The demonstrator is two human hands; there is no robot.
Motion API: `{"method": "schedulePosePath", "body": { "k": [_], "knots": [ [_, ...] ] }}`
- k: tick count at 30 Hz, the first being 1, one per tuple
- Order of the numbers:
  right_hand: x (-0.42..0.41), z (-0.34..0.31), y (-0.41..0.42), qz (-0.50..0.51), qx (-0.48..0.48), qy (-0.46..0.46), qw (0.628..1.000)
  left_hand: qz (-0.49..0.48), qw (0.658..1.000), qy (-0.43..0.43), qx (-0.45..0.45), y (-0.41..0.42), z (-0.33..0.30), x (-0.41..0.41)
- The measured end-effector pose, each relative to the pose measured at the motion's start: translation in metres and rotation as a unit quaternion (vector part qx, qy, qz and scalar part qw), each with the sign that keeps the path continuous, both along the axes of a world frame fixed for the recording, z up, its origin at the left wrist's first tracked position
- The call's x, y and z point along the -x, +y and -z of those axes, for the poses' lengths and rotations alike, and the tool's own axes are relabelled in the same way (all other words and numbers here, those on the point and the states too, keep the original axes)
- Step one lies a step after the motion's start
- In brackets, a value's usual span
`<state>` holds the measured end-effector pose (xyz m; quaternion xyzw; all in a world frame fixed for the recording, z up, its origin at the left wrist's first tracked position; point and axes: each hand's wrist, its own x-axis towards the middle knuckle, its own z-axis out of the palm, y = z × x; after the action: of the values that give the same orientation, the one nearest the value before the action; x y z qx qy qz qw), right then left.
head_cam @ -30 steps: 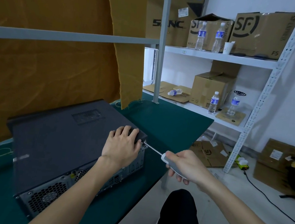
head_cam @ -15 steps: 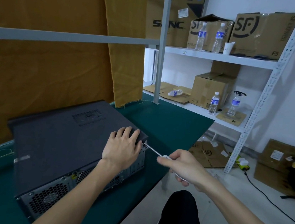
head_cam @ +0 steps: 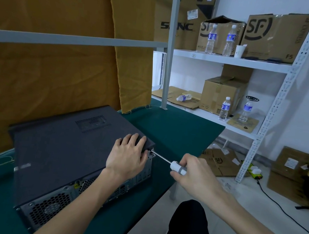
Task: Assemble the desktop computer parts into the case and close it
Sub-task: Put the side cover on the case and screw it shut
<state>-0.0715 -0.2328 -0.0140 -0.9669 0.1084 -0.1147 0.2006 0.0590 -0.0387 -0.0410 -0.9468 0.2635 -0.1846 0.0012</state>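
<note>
Storeroom, metal shelving (head_cam: 232,61), cardboard boxes (head_cam: 276,34)

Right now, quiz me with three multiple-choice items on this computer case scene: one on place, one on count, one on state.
1. Where does the screwdriver tip meet the computer case?
A. front panel
B. rear corner by the left hand
C. top vent

2. How many water bottles stand upright on the top shelf?
A. two
B. four
C. none

3. What is the right hand doing?
A. resting open
B. pressing the lid
C. gripping the screwdriver handle

Answers: B, the shaft ends at that corner; A, two blue-labelled bottles stand by the cup; C, fingers wrap the handle.
</note>
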Motion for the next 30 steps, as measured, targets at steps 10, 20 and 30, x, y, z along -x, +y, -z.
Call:
{"method": "schedulePosePath", "body": {
  "k": [10, 20, 30],
  "knots": [
    [0.001, -0.005, 0.006, -0.015, -0.054, 0.059, 0.997, 0.001, 1.000, 0.002, -0.006, 0.000, -0.001, 0.001],
    [-0.004, -0.003, 0.006, -0.031, -0.336, 0.121, 0.934, 0.002, 1.000, 0.006, -0.008, 0.000, -0.001, 0.001],
    [-0.011, -0.009, 0.010, -0.062, -0.136, 0.053, 0.987, 0.000, 1.000, 0.011, -0.014, -0.001, -0.001, 0.001]
  ]
}}
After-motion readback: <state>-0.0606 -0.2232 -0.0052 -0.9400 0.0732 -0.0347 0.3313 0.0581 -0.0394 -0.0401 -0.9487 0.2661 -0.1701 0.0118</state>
